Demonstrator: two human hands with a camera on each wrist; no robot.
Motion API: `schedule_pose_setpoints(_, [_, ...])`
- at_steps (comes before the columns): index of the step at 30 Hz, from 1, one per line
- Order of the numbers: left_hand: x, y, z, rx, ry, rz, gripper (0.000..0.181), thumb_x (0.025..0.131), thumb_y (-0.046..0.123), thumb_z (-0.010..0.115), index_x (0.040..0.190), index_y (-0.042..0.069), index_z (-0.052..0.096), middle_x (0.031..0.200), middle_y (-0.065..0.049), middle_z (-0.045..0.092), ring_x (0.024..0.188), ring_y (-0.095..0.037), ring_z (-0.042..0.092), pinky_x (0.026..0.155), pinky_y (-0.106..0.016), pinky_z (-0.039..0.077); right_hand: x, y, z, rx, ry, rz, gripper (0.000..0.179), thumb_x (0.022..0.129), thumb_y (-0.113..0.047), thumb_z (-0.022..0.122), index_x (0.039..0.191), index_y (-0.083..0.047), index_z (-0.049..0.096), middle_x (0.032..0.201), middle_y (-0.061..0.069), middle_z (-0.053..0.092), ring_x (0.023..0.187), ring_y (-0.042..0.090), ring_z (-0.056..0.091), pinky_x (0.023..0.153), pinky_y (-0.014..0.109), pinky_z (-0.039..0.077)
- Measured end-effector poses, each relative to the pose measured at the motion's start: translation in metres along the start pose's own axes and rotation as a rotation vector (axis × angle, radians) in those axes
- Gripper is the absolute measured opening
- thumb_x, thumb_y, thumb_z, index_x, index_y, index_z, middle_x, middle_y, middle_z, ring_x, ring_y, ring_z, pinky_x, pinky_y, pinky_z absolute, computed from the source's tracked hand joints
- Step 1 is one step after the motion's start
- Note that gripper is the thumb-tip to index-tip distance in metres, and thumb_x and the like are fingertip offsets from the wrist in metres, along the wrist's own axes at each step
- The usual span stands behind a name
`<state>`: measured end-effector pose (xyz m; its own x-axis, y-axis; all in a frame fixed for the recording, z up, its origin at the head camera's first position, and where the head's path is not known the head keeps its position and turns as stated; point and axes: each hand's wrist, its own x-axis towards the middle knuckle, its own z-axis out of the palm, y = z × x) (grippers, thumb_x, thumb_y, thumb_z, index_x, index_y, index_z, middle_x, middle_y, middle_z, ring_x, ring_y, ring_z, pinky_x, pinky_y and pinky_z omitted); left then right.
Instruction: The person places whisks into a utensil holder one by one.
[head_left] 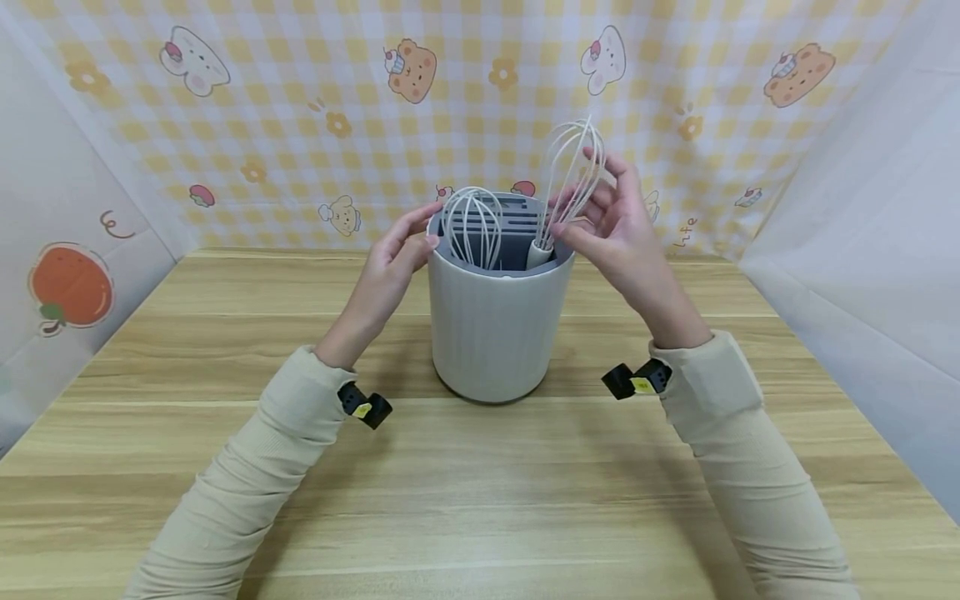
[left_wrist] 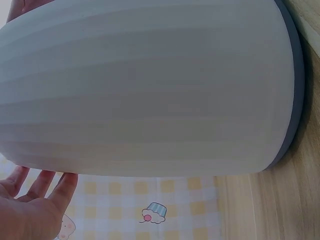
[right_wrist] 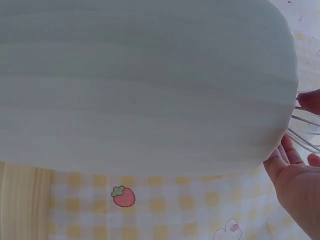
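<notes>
A white utensil holder (head_left: 495, 333) with a dark grey slotted insert stands upright on the table. My left hand (head_left: 393, 254) rests against its left side near the rim, thumb toward the front and fingers farther back. The fingers (left_wrist: 62, 192) look fairly straight where they touch the wall in the left wrist view. My right hand (head_left: 618, 217) pinches a white whisk (head_left: 573, 167) by the lower wires, its handle end down inside the holder's right side and its wire head tilted up right. Another white whisk (head_left: 472, 225) stands in the left part, wires up. Both lower handles are hidden.
The wooden table (head_left: 480, 500) spreads around the holder. Behind it hangs a yellow checked cloth (head_left: 300, 125) with cartoon prints, and pale cloth walls (head_left: 870, 183) flank both sides. A small black camera (head_left: 637, 379) sits at the right wrist, another (head_left: 365, 406) at the left.
</notes>
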<state>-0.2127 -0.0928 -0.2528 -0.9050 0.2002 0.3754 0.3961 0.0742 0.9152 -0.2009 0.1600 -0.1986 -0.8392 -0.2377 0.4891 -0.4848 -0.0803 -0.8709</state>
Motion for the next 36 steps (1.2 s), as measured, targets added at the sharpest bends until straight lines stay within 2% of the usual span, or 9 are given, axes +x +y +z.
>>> schedule_pose_setpoints(4, [-0.0003,0.0004,0.0002,-0.001,0.000,0.001,0.044,0.095,0.023,0.043,0.138,0.016,0.044,0.135,-0.006,0.048,0.120,-0.018,0.049,0.107,-0.037,0.039,0.0013,0.0001,0.0000,0.018,-0.021,-0.057,0.081,0.078,0.016,0.058,0.141,-0.018,0.021,0.103,0.012,0.051,0.097,0.026,0.055,0.084,0.022,0.052])
schedule_pose_setpoints(7, [-0.0003,0.0005,0.0004,-0.001,0.000,0.001,0.044,0.095,0.024,0.043,0.138,0.017,0.044,0.136,-0.006,0.048,0.121,-0.018,0.049,0.107,-0.038,0.039,0.0017,-0.0004,-0.0010,-0.038,-0.031,-0.095,0.086,0.077,0.016,0.061,0.144,-0.020,0.021,0.101,0.015,0.050,0.095,0.027,0.054,0.078,0.021,0.053])
schedule_pose_setpoints(11, [-0.0002,0.0007,0.0007,0.003,0.004,-0.003,0.044,0.095,0.024,0.043,0.138,0.017,0.044,0.135,-0.006,0.048,0.120,-0.018,0.049,0.107,-0.038,0.039,0.0014,-0.0005,-0.0021,-0.115,-0.034,-0.123,0.084,0.076,0.014,0.065,0.143,-0.019,0.027,0.100,0.018,0.050,0.089,0.024,0.055,0.073,0.021,0.053])
schedule_pose_setpoints(15, [0.0001,0.0007,0.0008,0.005,0.007,-0.007,0.044,0.095,0.024,0.043,0.138,0.017,0.044,0.134,-0.007,0.049,0.120,-0.018,0.050,0.107,-0.038,0.039,0.0011,0.0007,-0.0020,-0.134,-0.036,-0.143,0.083,0.075,0.014,0.066,0.141,-0.017,0.028,0.097,0.014,0.050,0.088,0.025,0.055,0.075,0.022,0.053])
schedule_pose_setpoints(18, [0.0000,0.0011,0.0009,0.003,0.005,-0.004,0.044,0.095,0.024,0.043,0.138,0.017,0.044,0.135,-0.006,0.048,0.120,-0.018,0.049,0.107,-0.038,0.039,0.0008,0.0014,-0.0019,-0.195,-0.042,-0.158,0.085,0.075,0.012,0.067,0.144,-0.017,0.025,0.096,0.014,0.050,0.089,0.026,0.054,0.078,0.023,0.052])
schedule_pose_setpoints(27, [-0.0001,0.0009,0.0011,0.008,0.001,-0.006,0.044,0.095,0.025,0.042,0.139,0.017,0.043,0.136,-0.008,0.048,0.122,-0.019,0.048,0.108,-0.039,0.038,0.0000,-0.0004,-0.0015,-0.417,-0.112,-0.141,0.082,0.075,0.006,0.070,0.140,-0.016,0.026,0.096,0.015,0.052,0.090,0.022,0.053,0.088,0.027,0.048])
schedule_pose_setpoints(36, [-0.0006,0.0007,0.0012,0.017,0.002,-0.007,0.044,0.096,0.026,0.042,0.139,0.018,0.043,0.137,-0.007,0.047,0.123,-0.019,0.048,0.107,-0.039,0.038,-0.0025,-0.0040,-0.0009,-0.494,-0.123,-0.092,0.072,0.073,-0.002,0.076,0.130,-0.012,0.034,0.102,0.015,0.054,0.096,0.017,0.053,0.095,0.031,0.045])
